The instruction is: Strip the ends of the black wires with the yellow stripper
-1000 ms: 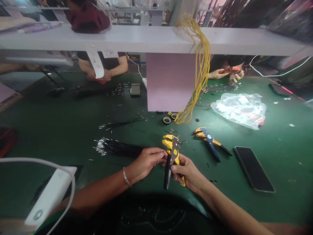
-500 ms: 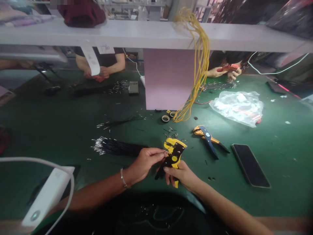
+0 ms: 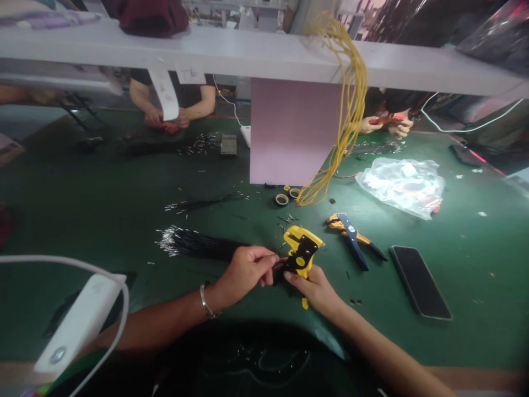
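In my right hand [image 3: 312,284] is a yellow and black wire stripper [image 3: 303,251], its jaws tilted up and to the left. My left hand [image 3: 250,270] is pinched beside the tool, thumb against forefinger, on a thin wire that barely shows. The fingertips are just left of the stripper's black body. A bundle of black wires [image 3: 202,243] with bare, pale ends lies behind the left hand. Beyond it is a smaller bunch of black wires [image 3: 206,203]. Short dark offcuts [image 3: 289,220] are scattered behind the stripper.
A second stripper, blue and orange [image 3: 351,234], and a phone [image 3: 420,282] lie to the right. Tape rolls [image 3: 281,199] sit below hanging yellow wires [image 3: 353,105]. Farther off is a plastic bag [image 3: 403,184]. A white power strip [image 3: 80,322] stands left. Two co-workers' hands hold red tools across the table.
The stripper has shifted slightly right and upward with my right hand. My left fingertips have drawn back from its jaws and now sit lower, apart from them.
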The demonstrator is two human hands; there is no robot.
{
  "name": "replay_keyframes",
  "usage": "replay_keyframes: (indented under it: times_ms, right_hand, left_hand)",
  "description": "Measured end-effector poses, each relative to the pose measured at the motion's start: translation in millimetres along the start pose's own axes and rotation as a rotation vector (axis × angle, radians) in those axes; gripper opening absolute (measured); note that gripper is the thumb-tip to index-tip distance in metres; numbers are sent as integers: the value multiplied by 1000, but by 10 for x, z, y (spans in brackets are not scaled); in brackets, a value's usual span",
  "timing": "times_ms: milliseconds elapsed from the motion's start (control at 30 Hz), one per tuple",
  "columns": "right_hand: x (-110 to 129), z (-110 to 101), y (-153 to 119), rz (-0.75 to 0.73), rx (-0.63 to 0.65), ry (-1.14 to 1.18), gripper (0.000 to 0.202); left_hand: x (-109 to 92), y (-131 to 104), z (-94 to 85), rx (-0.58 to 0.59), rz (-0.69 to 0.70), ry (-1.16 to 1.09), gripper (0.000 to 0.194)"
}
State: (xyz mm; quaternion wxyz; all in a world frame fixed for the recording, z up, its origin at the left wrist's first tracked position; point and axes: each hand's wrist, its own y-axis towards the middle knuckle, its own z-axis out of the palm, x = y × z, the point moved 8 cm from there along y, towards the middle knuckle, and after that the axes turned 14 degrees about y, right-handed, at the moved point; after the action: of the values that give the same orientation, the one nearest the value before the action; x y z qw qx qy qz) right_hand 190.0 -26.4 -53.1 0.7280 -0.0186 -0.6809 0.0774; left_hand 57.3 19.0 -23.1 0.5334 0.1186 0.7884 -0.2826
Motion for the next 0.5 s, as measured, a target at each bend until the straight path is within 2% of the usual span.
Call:
replay_keyframes:
  times_ms: [133,267,367,500]
  right_hand:
    - [171,47,-2,-146,-5,-271,21]
    - [361,91,5,-292,-64,-467,20]
    - [449,127,-11,-435,-110,-604,35]
    - [438,132,-40,-562,-174,-732,48]
  left_hand:
    - [-10,-38,33,36,7,-31,28]
    - [-40,-50,40,55,27,-34,25]
    - [-94,-54,15,43,68,-17,21]
    - [-160,-67,-34,3,93,20,23]
